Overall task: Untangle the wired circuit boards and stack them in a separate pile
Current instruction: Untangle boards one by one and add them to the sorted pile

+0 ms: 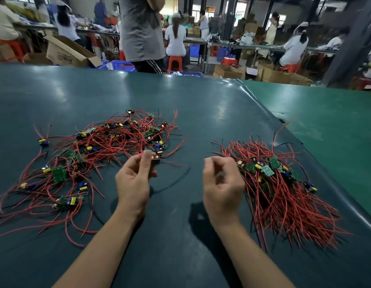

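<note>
A tangled heap of small green circuit boards with red and black wires (109, 142) spreads over the left half of the dark green table. A tidier pile of boards (271, 179) lies at the right, its red wires fanned toward me. My left hand (134, 179) pinches a small circuit board (156, 157) at the near edge of the tangled heap; its wires still run into the heap. My right hand (222, 183) hovers beside the left edge of the tidy pile, fingers curled and apart, with nothing visible in it.
The dark mat's edge (263, 109) curves along the right, with lighter green table (325, 121) beyond it. A person in a grey shirt (141, 32) stands at the table's far edge. Seated workers, cardboard boxes and red stools fill the background.
</note>
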The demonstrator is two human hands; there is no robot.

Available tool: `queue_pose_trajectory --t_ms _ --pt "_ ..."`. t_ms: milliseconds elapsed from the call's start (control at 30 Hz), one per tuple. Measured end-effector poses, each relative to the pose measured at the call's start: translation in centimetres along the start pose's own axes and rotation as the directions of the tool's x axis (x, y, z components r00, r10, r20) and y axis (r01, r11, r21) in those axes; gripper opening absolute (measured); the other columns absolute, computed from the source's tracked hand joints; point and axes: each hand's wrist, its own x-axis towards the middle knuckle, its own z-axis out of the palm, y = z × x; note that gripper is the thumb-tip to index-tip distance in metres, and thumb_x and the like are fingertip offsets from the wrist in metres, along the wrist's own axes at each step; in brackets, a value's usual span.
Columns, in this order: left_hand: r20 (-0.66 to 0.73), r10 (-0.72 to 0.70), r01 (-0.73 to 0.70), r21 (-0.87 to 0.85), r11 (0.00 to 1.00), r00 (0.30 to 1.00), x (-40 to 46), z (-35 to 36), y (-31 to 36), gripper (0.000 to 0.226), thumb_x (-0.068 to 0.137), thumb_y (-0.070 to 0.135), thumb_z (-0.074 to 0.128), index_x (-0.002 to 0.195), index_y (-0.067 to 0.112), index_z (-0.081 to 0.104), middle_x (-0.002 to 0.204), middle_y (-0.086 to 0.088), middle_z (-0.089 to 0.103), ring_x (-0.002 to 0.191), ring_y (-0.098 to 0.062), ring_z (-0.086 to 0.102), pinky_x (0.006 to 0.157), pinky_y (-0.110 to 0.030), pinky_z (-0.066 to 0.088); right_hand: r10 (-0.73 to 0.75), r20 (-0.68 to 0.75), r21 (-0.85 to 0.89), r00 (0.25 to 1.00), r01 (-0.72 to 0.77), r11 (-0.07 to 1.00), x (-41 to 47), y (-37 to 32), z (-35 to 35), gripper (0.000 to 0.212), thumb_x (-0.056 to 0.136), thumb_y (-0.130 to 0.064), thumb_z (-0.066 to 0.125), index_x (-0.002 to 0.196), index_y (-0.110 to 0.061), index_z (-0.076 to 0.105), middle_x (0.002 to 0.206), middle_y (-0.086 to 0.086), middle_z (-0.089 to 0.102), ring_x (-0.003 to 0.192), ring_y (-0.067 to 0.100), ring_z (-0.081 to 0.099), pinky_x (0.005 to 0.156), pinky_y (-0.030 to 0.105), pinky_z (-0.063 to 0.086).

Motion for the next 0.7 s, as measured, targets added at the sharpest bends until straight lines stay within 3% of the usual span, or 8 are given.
queue_pose_trajectory --t_ms 33,100,167,233,367,467,533,700 --pt "-0.026 0.095 -0.091 0.145 0.985 0.995 -0.1 -0.1 0.1 0.022 0.083 0.042 0.064 0.081 0.021 0.068 0.071 0.001 0.061 0.059 -0.009 0.052 0.06 -0.022 0.046 -0.117 0.065 -0.041 0.991 0.12 0.992 -0.3 0.0 0.3 0.013 0.093 -0.02 0.06 0.085 -0.013 0.067 0.081 -0.003 0.058 0.072 0.011 0.053 0.067 0.022 0.044" --pt "-0.011 0.308 -0.289 0.312 0.905 0.951 -0.3 -0.2 0.6 0.019 0.089 0.038 0.061 0.081 0.02 0.062 0.08 -0.001 0.061 0.067 -0.007 0.053 0.066 -0.025 0.045 -0.165 0.16 -0.049 0.973 0.175 0.983 -0.4 -0.1 0.5 0.016 0.094 -0.018 0.06 0.094 -0.006 0.071 0.089 -0.003 0.06 0.082 0.013 0.057 0.075 0.025 0.048" --pt "0.047 0.456 -0.45 0.283 0.847 0.889 -1.0 0.2 1.2 0.014 0.095 0.027 0.056 0.089 0.015 0.059 0.083 0.008 0.065 0.073 -0.001 0.061 0.071 -0.019 0.049 -0.054 0.24 -0.003 0.969 0.056 0.998 -0.3 -0.3 0.5 0.018 0.094 -0.019 0.061 0.103 -0.009 0.072 0.093 -0.001 0.064 0.084 0.01 0.059 0.078 0.025 0.049" --pt "0.11 0.501 -0.513 0.193 0.837 0.859 -1.5 0.5 1.5 0.013 0.101 0.023 0.051 0.095 0.014 0.058 0.076 0.009 0.066 0.062 -0.003 0.063 0.061 -0.015 0.05 0.111 0.337 0.104 0.935 -0.154 0.983 -0.4 -0.9 0.4 0.019 0.095 -0.025 0.061 0.108 -0.015 0.071 0.09 -0.003 0.066 0.077 0.01 0.061 0.073 0.026 0.052" --pt "0.33 0.41 -0.491 0.214 0.845 0.85 -1.9 0.7 1.0 0.025 0.097 0.034 0.048 0.083 0.027 0.066 0.058 0.005 0.05 0.046 -0.005 0.044 0.046 -0.018 0.036 0.324 0.598 0.357 0.733 -0.606 0.711 -0.6 -1.7 0.3 0.026 0.087 -0.036 0.06 0.101 -0.02 0.074 0.062 -0.005 0.059 0.046 0.009 0.049 0.042 0.021 0.041" --pt "0.47 0.266 -0.423 0.268 0.865 0.842 -1.9 0.8 -0.1 0.027 0.095 0.041 0.049 0.084 0.025 0.067 0.057 0.006 0.05 0.049 -0.004 0.041 0.047 -0.019 0.035 0.349 0.671 0.305 0.654 -0.673 0.674 -0.5 -1.7 0.3 0.023 0.084 -0.032 0.064 0.086 -0.013 0.076 0.05 -0.003 0.045 0.038 0.008 0.037 0.037 0.016 0.03" --pt "0.491 0.203 -0.394 0.323 0.86 0.847 -1.8 0.8 -0.5 0.031 0.094 0.047 0.047 0.093 0.024 0.067 0.06 0.002 0.052 0.052 -0.006 0.043 0.048 -0.025 0.037 0.42 0.684 0.275 0.596 -0.745 0.608 -0.3 -1.7 0.3 0.023 0.079 -0.03 0.068 0.089 -0.011 0.077 0.046 -0.005 0.041 0.034 0.005 0.029 0.035 0.013 0.023" --pt "0.563 0.172 -0.413 0.334 0.847 0.808 -1.9 0.2 -0.4 0.04 0.099 0.041 0.036 0.091 0.021 0.069 0.065 0.002 0.059 0.056 -0.008 0.05 0.055 -0.023 0.04 0.505 0.667 0.288 0.547 -0.815 0.503 0.0 -1.4 0.3 0.017 0.081 -0.02 0.071 0.089 -0.007 0.076 0.049 -0.008 0.055 0.035 -0.001 0.035 0.034 0.012 0.025"
